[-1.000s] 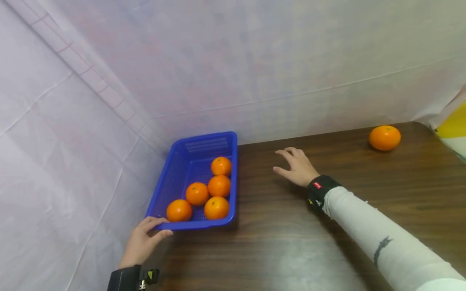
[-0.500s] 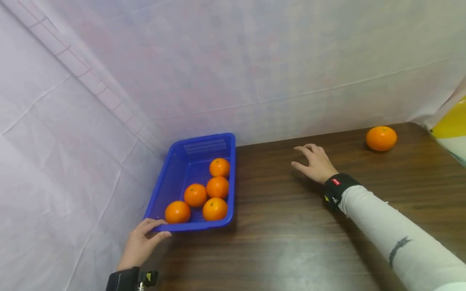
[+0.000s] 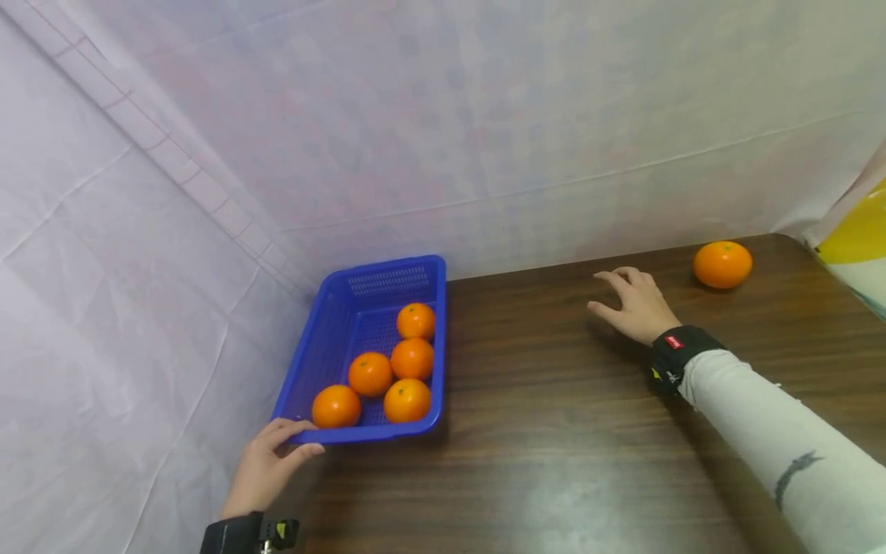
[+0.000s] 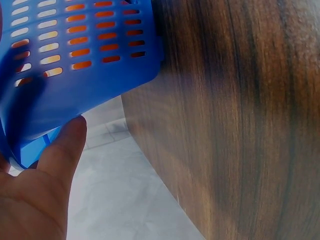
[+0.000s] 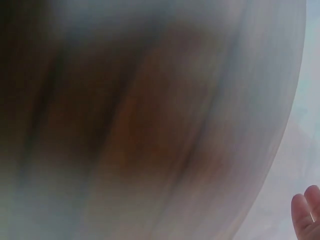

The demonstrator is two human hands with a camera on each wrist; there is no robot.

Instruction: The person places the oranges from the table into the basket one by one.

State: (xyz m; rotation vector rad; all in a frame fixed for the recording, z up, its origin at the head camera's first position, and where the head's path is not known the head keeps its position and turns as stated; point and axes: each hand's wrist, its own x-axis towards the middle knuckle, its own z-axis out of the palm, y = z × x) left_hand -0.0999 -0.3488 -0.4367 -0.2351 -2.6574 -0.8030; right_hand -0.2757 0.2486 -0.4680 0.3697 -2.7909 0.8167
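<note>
A blue plastic basket (image 3: 302, 354) stands at the left of the table, with several oranges (image 3: 412, 358) inside, mostly toward its near and right sides. My left hand (image 3: 266, 467) pinches the basket's near left corner, fingers over the rim and thumb outside. In the left wrist view the thumb (image 4: 65, 150) presses the slotted wall from below. My right hand (image 3: 640, 308) hovers over the table between the basket and a lone orange (image 3: 722, 265), holding nothing, its fingers loosely spread. In the right wrist view only fingertips (image 5: 301, 215) show at the lower right edge.
The dark wooden table (image 3: 526, 431) meets a pale cloth wall (image 3: 526, 138) at the back and another at the left. A yellow and white item (image 3: 858, 238) sits past the table's right corner.
My right hand has moved rightward, away from the basket and closer to the lone orange. The left hand stays on the basket's corner; the view has shifted slightly.
</note>
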